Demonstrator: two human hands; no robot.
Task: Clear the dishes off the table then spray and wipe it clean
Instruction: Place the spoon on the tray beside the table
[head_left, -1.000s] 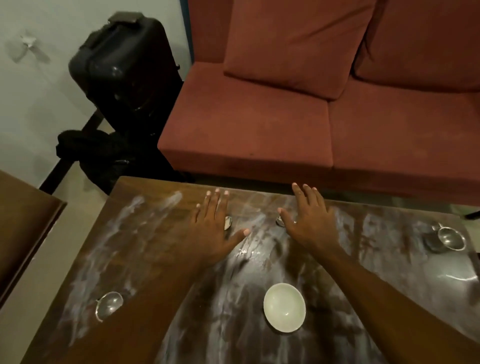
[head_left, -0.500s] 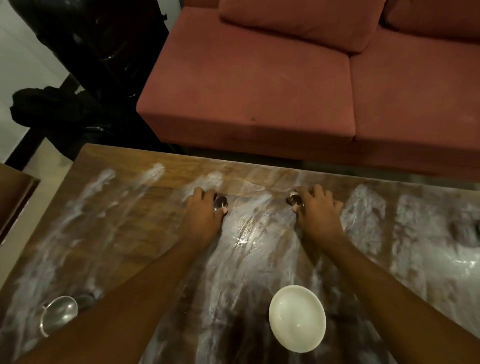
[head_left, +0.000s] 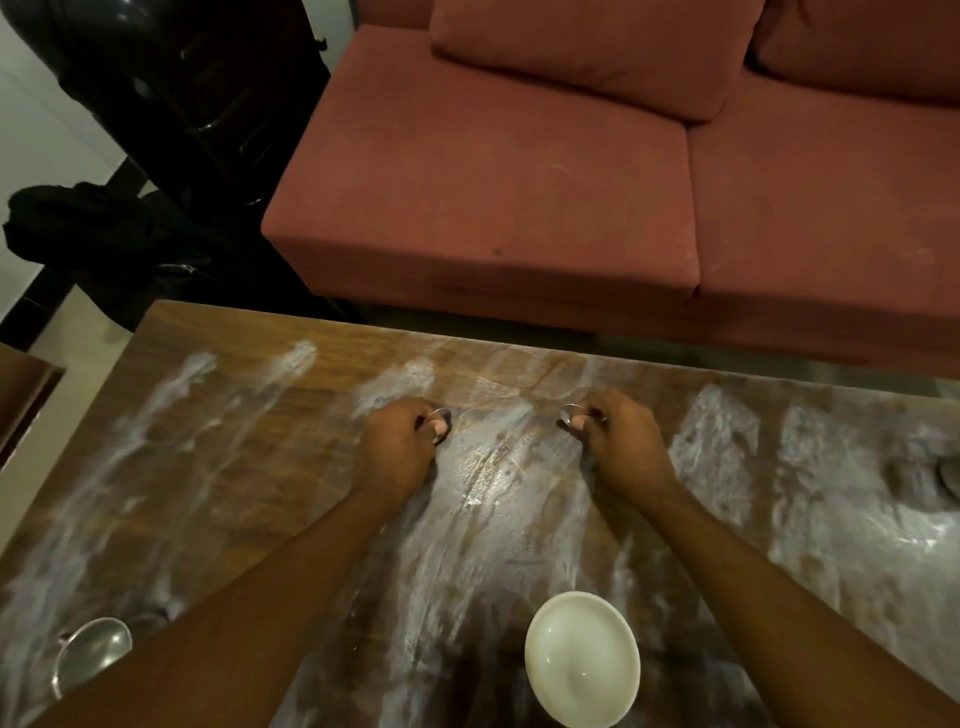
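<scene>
The dark wooden table (head_left: 208, 467) is streaked with white smears. My left hand (head_left: 397, 449) is closed around a small shiny metal piece, likely a spoon (head_left: 440, 415), near the table's far middle. My right hand (head_left: 618, 444) is closed around a second small metal spoon (head_left: 570, 415) a short way to the right. A white bowl (head_left: 582, 660) stands between my forearms near the front edge. A steel bowl (head_left: 91, 654) sits at the front left, partly behind my left arm. Another metal dish (head_left: 950, 478) is cut off at the right edge.
A red sofa (head_left: 519, 182) runs along the table's far side with a narrow gap between. A black suitcase (head_left: 171, 78) and a black bag (head_left: 93, 228) stand at the far left. Another brown piece of furniture (head_left: 21, 395) pokes in at the left edge.
Both hands went from flat and spread over the two small metal pieces to curled shut around them. The view has tipped down and closer to the table.
</scene>
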